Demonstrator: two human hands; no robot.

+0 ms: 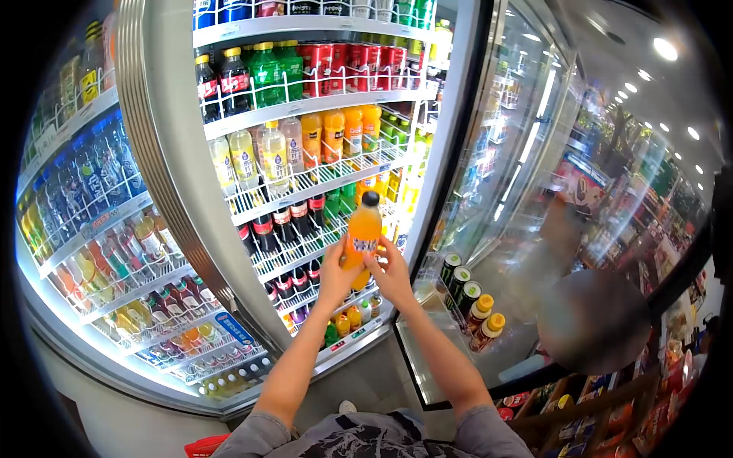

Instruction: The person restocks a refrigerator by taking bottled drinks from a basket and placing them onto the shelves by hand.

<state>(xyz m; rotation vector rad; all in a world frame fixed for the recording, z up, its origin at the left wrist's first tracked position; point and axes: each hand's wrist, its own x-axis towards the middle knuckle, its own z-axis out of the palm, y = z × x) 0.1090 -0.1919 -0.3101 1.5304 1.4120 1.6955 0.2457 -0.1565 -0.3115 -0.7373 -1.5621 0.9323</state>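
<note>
Both hands hold one orange drink bottle (365, 233) with a black cap, upright in front of the open cooler. My left hand (339, 271) wraps round the lower left side of the bottle. My right hand (390, 269) grips its lower right side. Behind the bottle are wire shelves (321, 183) with dark cola bottles, green bottles and orange bottles. Yellow-capped clear bottles (273, 156) stand on the shelf to the upper left.
An open glass door (504, 191) stands at the right. Black cans (460, 282) and yellow-capped bottles (489, 328) are beside its lower part. Another lit cooler (114, 252) full of bottles is at the left, and packed goods (603, 412) are at the lower right.
</note>
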